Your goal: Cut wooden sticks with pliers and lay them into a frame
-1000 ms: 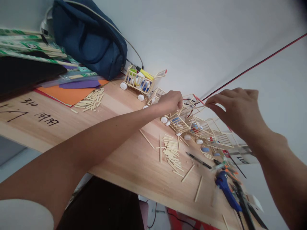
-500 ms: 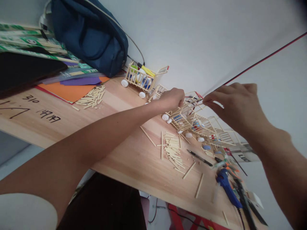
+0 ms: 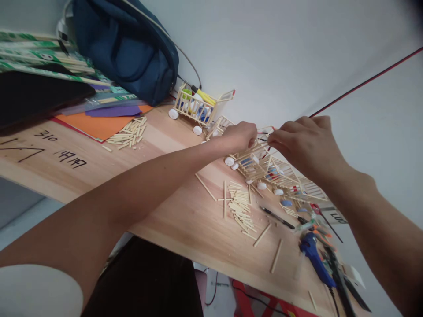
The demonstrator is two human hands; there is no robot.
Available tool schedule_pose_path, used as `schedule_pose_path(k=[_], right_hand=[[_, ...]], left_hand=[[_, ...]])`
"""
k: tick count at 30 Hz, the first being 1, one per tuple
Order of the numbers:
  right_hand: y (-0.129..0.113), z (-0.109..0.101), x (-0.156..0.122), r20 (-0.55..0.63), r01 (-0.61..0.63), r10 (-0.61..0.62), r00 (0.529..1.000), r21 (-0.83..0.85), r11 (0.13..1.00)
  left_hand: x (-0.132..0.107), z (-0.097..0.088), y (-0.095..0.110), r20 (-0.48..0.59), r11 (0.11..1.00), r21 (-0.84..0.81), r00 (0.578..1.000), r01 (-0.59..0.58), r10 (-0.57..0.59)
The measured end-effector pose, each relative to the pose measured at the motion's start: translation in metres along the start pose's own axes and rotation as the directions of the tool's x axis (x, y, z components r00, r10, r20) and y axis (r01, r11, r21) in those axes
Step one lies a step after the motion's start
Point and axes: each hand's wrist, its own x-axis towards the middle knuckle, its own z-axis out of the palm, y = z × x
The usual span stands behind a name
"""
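Observation:
Several miniature shopping carts (image 3: 282,178) made of thin wooden sticks, with white round wheels, stand in a row by the wall. My left hand (image 3: 241,136) is closed at one of the middle carts; its fingertips face away, and what they grip is hidden. Close to its right, my right hand (image 3: 302,145) has thumb and fingers pinched together beside a red-tipped cart handle (image 3: 271,129). Whatever sits in that pinch is too small to make out. Farther left stands another stick cart (image 3: 194,105) filled with small coloured items and a yellow tool.
Loose sticks (image 3: 240,204) lie in a pile on the wooden table (image 3: 172,220). To the right are a pen (image 3: 276,217), a blue glue gun (image 3: 315,257) and pliers-like tools. Another stick pile (image 3: 128,134), coloured paper (image 3: 95,125) and a blue bag (image 3: 125,53) sit left.
My right hand has moved left, closer to my left hand and the cart handle. My left hand has stayed nearly in place.

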Motion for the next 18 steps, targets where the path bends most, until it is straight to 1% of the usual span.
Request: schedule_pose_path(k=[5, 8, 13, 18], right_hand=[[0.0009, -0.0022, -0.001, 0.033, 0.007, -0.008, 0.999, 0.014, 1.0], [0.0004, -0.0028, -0.0013, 0.04, 0.005, -0.005, 0.999, 0.006, 1.0], [-0.0002, -0.0012, -0.0008, 0.032, -0.01, 0.01, 0.999, -0.021, 1.0], [-0.0019, -0.0023, -0.0018, 0.018, -0.005, 0.006, 1.0, -0.043, 0.999]], left_hand=[[-0.0063, -0.0031, 0.0063, 0.021, 1.0, 0.023, 1.0, 0.003, -0.003], [-0.0083, -0.002, 0.0084, -0.003, 0.999, 0.044, 1.0, -0.014, 0.014], [-0.0074, 0.0014, 0.0072, -0.022, 0.998, 0.059, 0.999, -0.028, 0.03], [-0.0085, -0.0003, 0.0071, -0.022, 0.999, 0.045, 0.999, -0.025, 0.026]])
